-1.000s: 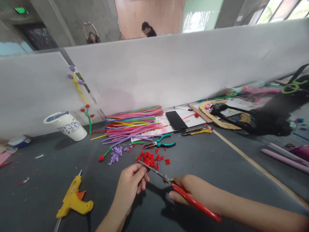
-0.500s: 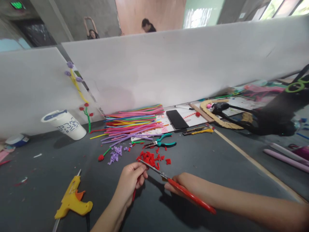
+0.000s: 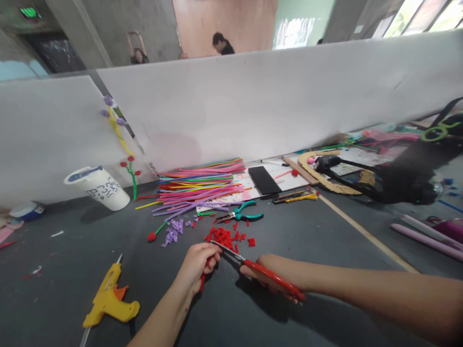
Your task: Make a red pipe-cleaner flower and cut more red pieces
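My left hand (image 3: 203, 260) pinches a red pipe cleaner (image 3: 202, 282), whose lower end hangs below the palm. In my right hand (image 3: 265, 270) are red-handled scissors (image 3: 277, 278), their blades pointing left to the fingertips of my left hand. The blades look nearly closed; the pipe cleaner's tip between them is too small to make out. Just beyond the blades lies a heap of short red pieces (image 3: 221, 237). Left of it is a heap of short purple pieces (image 3: 173, 232). Teal-handled pliers (image 3: 246, 212) lie behind the red heap.
Long coloured pipe cleaners (image 3: 198, 185) lie by a white partition (image 3: 231, 106). A phone (image 3: 264, 180) and a utility knife (image 3: 295, 197) are to their right. On the left are a yellow glue gun (image 3: 110, 299) and a white cup (image 3: 99, 188). A black stand (image 3: 390, 173) occupies the right.
The scissors' handles have swung slightly left and up with my right hand, and the blades look more closed. My left hand keeps its pinch; more of the red pipe cleaner shows below it.
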The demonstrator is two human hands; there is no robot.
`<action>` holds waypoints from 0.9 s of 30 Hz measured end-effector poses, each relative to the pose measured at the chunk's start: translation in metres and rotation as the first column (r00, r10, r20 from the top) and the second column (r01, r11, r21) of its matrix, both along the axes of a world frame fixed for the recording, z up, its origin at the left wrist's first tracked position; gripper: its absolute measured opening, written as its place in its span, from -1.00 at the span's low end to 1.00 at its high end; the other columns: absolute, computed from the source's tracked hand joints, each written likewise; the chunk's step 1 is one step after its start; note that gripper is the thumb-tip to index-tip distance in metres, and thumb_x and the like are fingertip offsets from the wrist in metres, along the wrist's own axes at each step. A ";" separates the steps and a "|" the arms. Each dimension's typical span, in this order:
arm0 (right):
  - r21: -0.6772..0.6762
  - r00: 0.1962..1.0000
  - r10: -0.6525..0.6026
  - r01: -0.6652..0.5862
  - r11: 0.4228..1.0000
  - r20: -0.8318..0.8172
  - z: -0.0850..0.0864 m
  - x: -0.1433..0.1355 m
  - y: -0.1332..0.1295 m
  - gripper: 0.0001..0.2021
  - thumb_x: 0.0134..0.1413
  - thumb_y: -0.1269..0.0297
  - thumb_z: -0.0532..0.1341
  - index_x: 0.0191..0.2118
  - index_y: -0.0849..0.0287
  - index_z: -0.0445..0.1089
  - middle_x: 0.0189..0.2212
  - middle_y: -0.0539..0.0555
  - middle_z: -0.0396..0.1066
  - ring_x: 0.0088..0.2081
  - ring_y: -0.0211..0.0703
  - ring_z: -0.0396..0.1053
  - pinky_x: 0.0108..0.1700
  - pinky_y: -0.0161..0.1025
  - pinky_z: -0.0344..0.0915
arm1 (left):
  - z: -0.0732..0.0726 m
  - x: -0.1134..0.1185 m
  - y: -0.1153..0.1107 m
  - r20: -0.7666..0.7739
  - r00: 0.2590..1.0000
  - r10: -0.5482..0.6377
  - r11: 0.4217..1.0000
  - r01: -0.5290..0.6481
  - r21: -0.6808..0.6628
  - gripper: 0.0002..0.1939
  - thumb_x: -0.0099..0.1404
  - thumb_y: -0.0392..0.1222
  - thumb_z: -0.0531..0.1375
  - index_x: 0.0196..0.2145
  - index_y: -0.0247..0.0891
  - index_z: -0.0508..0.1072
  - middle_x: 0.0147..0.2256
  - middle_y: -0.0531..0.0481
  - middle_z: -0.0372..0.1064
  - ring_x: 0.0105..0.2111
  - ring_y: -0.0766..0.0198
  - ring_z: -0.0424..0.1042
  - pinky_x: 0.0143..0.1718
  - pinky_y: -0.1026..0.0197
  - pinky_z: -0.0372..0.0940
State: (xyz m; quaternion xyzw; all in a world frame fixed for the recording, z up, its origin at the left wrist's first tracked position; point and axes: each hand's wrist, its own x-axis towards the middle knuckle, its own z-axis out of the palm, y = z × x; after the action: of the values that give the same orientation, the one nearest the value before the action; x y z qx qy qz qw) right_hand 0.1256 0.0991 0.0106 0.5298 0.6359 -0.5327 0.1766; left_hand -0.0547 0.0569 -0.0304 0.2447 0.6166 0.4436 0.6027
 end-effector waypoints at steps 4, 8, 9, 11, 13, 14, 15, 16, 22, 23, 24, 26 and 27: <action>0.051 0.995 0.010 -0.005 0.999 -0.095 0.010 0.004 0.002 -0.61 0.12 0.04 0.01 -0.63 0.16 0.16 -0.86 -0.15 0.01 -0.84 -0.35 0.03 -0.76 -0.40 0.01 | 0.005 -0.001 -0.009 -0.012 1.000 -0.013 0.998 0.014 0.067 -0.79 -0.05 -0.12 0.23 -0.56 -0.37 0.43 -0.71 0.12 0.24 -0.79 0.57 -0.01 -0.77 0.42 -0.20; 0.181 0.972 0.006 0.038 0.983 -0.235 0.023 0.000 0.003 -0.82 0.05 0.30 0.09 -0.54 0.15 0.14 -0.81 -0.18 0.04 -0.77 -0.37 0.09 -0.71 -0.45 0.03 | 0.015 0.009 -0.024 -0.017 0.997 -0.076 0.991 0.077 0.114 -0.72 -0.01 -0.05 0.25 -0.50 -0.38 0.46 -0.67 0.07 0.32 -0.78 0.52 0.11 -0.78 0.42 -0.11; 0.213 0.962 0.011 0.049 0.976 -0.272 0.025 -0.003 0.001 -0.86 0.00 0.36 0.11 -0.52 0.15 0.14 -0.77 -0.18 0.08 -0.75 -0.38 0.11 -0.69 -0.47 0.04 | 0.018 0.013 -0.028 -0.012 0.995 -0.095 0.988 0.096 0.118 -0.72 -0.01 -0.04 0.25 -0.49 -0.38 0.46 -0.67 0.05 0.34 -0.77 0.50 0.15 -0.78 0.42 -0.08; 0.255 0.941 0.024 0.067 0.965 -0.337 0.027 -0.008 -0.003 -0.90 -0.04 0.41 0.13 -0.49 0.17 0.17 -0.70 -0.16 0.14 -0.70 -0.40 0.17 -0.66 -0.49 0.06 | 0.025 0.019 -0.033 -0.007 0.991 -0.136 0.983 0.136 0.121 -0.70 -0.03 -0.01 0.25 -0.53 -0.36 0.45 -0.67 0.04 0.35 -0.78 0.48 0.17 -0.78 0.41 -0.05; 0.279 0.922 0.041 0.074 0.957 -0.385 0.025 -0.012 -0.009 -0.94 -0.04 0.40 0.13 -0.47 0.18 0.21 -0.66 -0.13 0.19 -0.67 -0.39 0.20 -0.65 -0.50 0.07 | 0.032 0.024 -0.037 -0.020 0.983 -0.184 0.975 0.185 0.124 -0.69 -0.03 0.02 0.24 -0.60 -0.34 0.41 -0.72 0.05 0.32 -0.81 0.49 0.13 -0.79 0.40 -0.09; 0.290 0.915 0.051 0.074 0.954 -0.401 0.024 -0.012 -0.011 -0.95 -0.05 0.40 0.12 -0.47 0.19 0.23 -0.65 -0.12 0.20 -0.66 -0.38 0.21 -0.65 -0.49 0.07 | 0.034 0.025 -0.038 -0.031 0.978 -0.207 0.970 0.209 0.124 -0.67 -0.03 0.03 0.24 -0.64 -0.33 0.39 -0.75 0.06 0.29 -0.82 0.50 0.10 -0.79 0.40 -0.11; 0.301 0.909 0.061 0.073 0.951 -0.413 0.023 -0.013 -0.014 -0.97 -0.06 0.40 0.12 -0.46 0.20 0.24 -0.65 -0.11 0.21 -0.65 -0.37 0.22 -0.65 -0.49 0.07 | 0.036 0.025 -0.039 -0.040 0.973 -0.227 0.966 0.230 0.121 -0.66 -0.02 0.03 0.23 -0.67 -0.32 0.38 -0.78 0.07 0.26 -0.84 0.51 0.07 -0.79 0.39 -0.14; 0.311 0.904 0.072 0.070 0.948 -0.422 0.022 -0.012 -0.015 -0.98 -0.07 0.41 0.13 -0.46 0.20 0.25 -0.66 -0.11 0.21 -0.65 -0.36 0.22 -0.65 -0.49 0.07 | 0.037 0.025 -0.040 -0.046 0.970 -0.241 0.963 0.244 0.117 -0.65 -0.02 0.04 0.23 -0.68 -0.32 0.37 -0.80 0.08 0.24 -0.84 0.51 0.04 -0.79 0.39 -0.16; 0.350 0.900 0.108 0.052 0.935 -0.422 0.024 -0.007 -0.020 -0.95 -0.09 0.37 0.11 -0.47 0.21 0.28 -0.63 -0.07 0.28 -0.66 -0.34 0.23 -0.66 -0.46 0.07 | 0.030 0.021 -0.047 0.008 0.960 -0.278 0.955 0.276 0.105 -0.63 0.09 0.02 0.18 -0.67 -0.34 0.39 -0.81 0.11 0.19 -0.84 0.55 -0.02 -0.77 0.39 -0.22; 0.353 0.902 0.113 0.046 0.934 -0.417 0.025 -0.006 -0.020 -0.94 -0.09 0.36 0.10 -0.46 0.21 0.28 -0.62 -0.06 0.29 -0.67 -0.34 0.22 -0.66 -0.46 0.07 | 0.028 0.020 -0.047 0.024 0.959 -0.283 0.954 0.279 0.107 -0.62 0.10 0.01 0.17 -0.66 -0.35 0.39 -0.82 0.12 0.18 -0.84 0.55 -0.03 -0.77 0.40 -0.23; 0.360 0.903 0.121 0.039 0.932 -0.411 0.026 -0.006 -0.020 -0.94 -0.09 0.37 0.09 -0.46 0.21 0.28 -0.62 -0.05 0.30 -0.67 -0.35 0.21 -0.65 -0.45 0.07 | 0.026 0.020 -0.047 0.033 0.957 -0.287 0.953 0.282 0.111 -0.62 0.12 0.01 0.17 -0.66 -0.35 0.39 -0.82 0.13 0.16 -0.84 0.56 -0.04 -0.77 0.40 -0.24; 0.391 0.904 0.147 0.024 0.920 -0.401 0.026 -0.006 -0.020 -0.95 -0.10 0.40 0.09 -0.48 0.21 0.28 -0.62 -0.06 0.29 -0.66 -0.35 0.19 -0.62 -0.45 0.06 | 0.025 0.020 -0.047 0.024 0.953 -0.303 0.947 0.298 0.121 -0.62 0.12 0.00 0.17 -0.66 -0.36 0.40 -0.81 0.12 0.17 -0.84 0.56 -0.03 -0.78 0.40 -0.24; 0.417 0.903 0.165 0.017 0.909 -0.396 0.026 -0.006 -0.019 -0.97 -0.13 0.42 0.10 -0.50 0.21 0.26 -0.62 -0.07 0.28 -0.64 -0.35 0.19 -0.59 -0.44 0.06 | 0.025 0.020 -0.047 0.014 0.952 -0.306 0.945 0.302 0.125 -0.63 0.11 0.00 0.18 -0.65 -0.37 0.40 -0.80 0.10 0.20 -0.84 0.56 -0.01 -0.78 0.40 -0.22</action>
State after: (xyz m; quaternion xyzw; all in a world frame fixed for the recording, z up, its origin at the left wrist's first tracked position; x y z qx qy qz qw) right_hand 0.1194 0.0797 0.0369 0.4019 0.7763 -0.4818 -0.0601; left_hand -0.0344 0.0103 -0.0055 0.3655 0.5333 0.3858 0.6582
